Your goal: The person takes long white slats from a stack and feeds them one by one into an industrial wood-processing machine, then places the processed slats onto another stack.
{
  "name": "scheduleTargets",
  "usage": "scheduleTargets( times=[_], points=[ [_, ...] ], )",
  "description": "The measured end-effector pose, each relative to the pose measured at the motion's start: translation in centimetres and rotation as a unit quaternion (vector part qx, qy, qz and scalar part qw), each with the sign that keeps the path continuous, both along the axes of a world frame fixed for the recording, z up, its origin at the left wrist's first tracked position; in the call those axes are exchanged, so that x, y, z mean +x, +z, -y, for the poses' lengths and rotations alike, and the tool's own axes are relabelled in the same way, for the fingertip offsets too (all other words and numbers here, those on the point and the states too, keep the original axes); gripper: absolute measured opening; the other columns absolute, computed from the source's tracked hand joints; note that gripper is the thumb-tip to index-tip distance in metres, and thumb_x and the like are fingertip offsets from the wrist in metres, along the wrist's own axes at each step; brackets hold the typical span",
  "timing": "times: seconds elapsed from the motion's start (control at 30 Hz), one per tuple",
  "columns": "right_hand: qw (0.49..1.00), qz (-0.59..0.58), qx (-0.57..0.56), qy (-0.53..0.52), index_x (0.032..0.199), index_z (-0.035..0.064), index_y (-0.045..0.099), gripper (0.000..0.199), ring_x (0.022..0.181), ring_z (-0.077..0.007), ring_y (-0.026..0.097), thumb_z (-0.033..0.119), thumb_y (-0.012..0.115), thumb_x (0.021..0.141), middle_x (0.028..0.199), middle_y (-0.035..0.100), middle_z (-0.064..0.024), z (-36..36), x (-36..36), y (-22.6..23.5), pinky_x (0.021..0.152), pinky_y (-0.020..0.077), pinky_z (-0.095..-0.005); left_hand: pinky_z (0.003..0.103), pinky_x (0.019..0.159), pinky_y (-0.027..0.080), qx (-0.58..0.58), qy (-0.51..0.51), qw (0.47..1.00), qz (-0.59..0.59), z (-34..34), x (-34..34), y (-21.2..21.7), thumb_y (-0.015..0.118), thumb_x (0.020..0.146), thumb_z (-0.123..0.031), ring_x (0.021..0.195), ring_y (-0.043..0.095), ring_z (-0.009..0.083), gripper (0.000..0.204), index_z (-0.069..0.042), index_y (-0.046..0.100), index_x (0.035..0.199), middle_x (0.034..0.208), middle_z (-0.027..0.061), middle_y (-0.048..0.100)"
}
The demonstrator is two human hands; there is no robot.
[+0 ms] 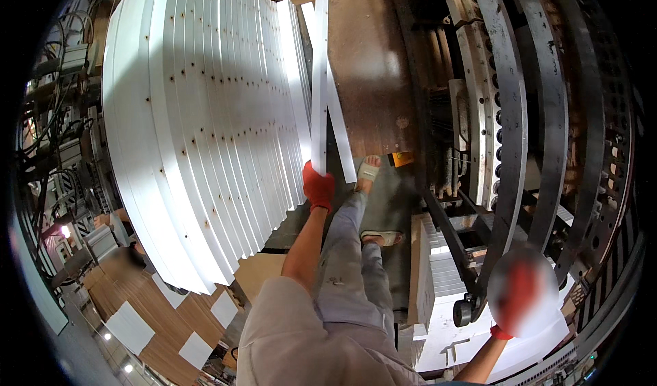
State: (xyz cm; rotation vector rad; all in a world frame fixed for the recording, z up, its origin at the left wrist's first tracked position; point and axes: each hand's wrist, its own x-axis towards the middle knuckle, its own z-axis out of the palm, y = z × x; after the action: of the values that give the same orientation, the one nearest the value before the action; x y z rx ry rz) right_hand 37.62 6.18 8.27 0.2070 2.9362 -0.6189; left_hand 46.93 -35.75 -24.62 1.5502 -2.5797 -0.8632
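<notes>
My left hand, in a red glove, is closed round the near end of a long, narrow white strip with a few small holes along it. The strip points away from me. A second white strip crosses behind it at a slant. Just left of both stands a big row of long white panels, packed side by side and dotted with dark holes. Off to the lower right, my right hand, also red-gloved, is over a stack of white boards near a dark metal bar. Blur hides its fingers.
Long dark metal bars of a machine run along the right, with a black roller at one end. A brown flat surface lies ahead. Brown boards with white sheets on them are at lower left. Another person's hand shows at far left.
</notes>
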Motion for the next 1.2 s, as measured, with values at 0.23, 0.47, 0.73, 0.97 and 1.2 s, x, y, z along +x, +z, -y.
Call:
scheduleTargets(
  times=[0.23, 0.47, 0.73, 0.97, 1.2],
  points=[
    [0.991, 0.037, -0.071, -0.109, 0.097, -0.0044, 0.059, 0.016, 0.075, -0.0136, 0.055, 0.007, 0.062, 0.086, 0.087, 0.064, -0.0082, 1.6, -0.7, 0.6, 0.072, 0.0452, -0.0283, 0.044, 0.097, 0.041, -0.111, 0.074, 0.991, 0.031, -4.3, 2.8, -0.1, 0.065, 0.074, -0.013, 0.115, 0.050, 0.0389, 0.059, -0.002, 0.043, 0.127, 0.122, 0.0210, 0.051],
    [0.992, 0.049, -0.045, -0.111, 0.101, -0.0035, 0.059, 0.019, 0.079, -0.0157, 0.057, 0.007, 0.062, 0.086, 0.092, 0.065, -0.0094, -0.9, 0.6, -0.3, 0.075, 0.0463, -0.0290, 0.045, 0.098, 0.039, -0.144, 0.104, 0.984, 0.032, -2.5, 1.0, -2.1, 0.073, 0.078, -0.032, 0.119, 0.045, 0.0396, 0.068, -0.004, 0.041, 0.131, 0.124, 0.0207, 0.049],
    [0.904, 0.103, 0.285, 0.300, 0.114, 0.0075, 0.061, 0.056, 0.113, -0.0317, 0.053, -0.001, 0.056, 0.059, 0.117, 0.061, -0.0095, -2.4, -0.3, 1.6, 0.096, 0.0409, -0.0472, 0.045, 0.097, 0.039, -0.247, -0.037, 0.963, 0.098, -4.7, 0.2, -6.0, 0.073, 0.074, -0.028, 0.116, 0.048, 0.0350, 0.064, -0.009, 0.044, 0.128, 0.124, 0.0177, 0.049],
    [0.907, 0.114, 0.296, 0.276, 0.118, 0.0091, 0.060, 0.054, 0.120, -0.0328, 0.050, 0.004, 0.057, 0.064, 0.124, 0.058, -0.0106, -6.8, 3.4, 0.5, 0.104, 0.0353, -0.0491, 0.048, 0.095, 0.041, 0.066, 0.082, 0.967, 0.233, -7.9, -3.9, -10.8, 0.080, 0.066, -0.037, 0.120, 0.046, 0.0377, 0.080, -0.006, 0.041, 0.129, 0.129, 0.0198, 0.046],
    [0.914, 0.090, 0.280, 0.279, 0.127, 0.0119, 0.056, 0.059, 0.126, -0.0309, 0.045, 0.014, 0.070, 0.070, 0.131, 0.055, -0.0094, -8.7, 5.2, 0.7, 0.109, 0.0303, -0.0496, 0.039, 0.089, 0.046, 0.217, 0.177, 0.957, 0.076, -5.8, -1.3, -19.0, 0.078, 0.071, -0.038, 0.110, 0.056, 0.0364, 0.068, -0.002, 0.046, 0.119, 0.116, 0.0229, 0.058]
  ],
)
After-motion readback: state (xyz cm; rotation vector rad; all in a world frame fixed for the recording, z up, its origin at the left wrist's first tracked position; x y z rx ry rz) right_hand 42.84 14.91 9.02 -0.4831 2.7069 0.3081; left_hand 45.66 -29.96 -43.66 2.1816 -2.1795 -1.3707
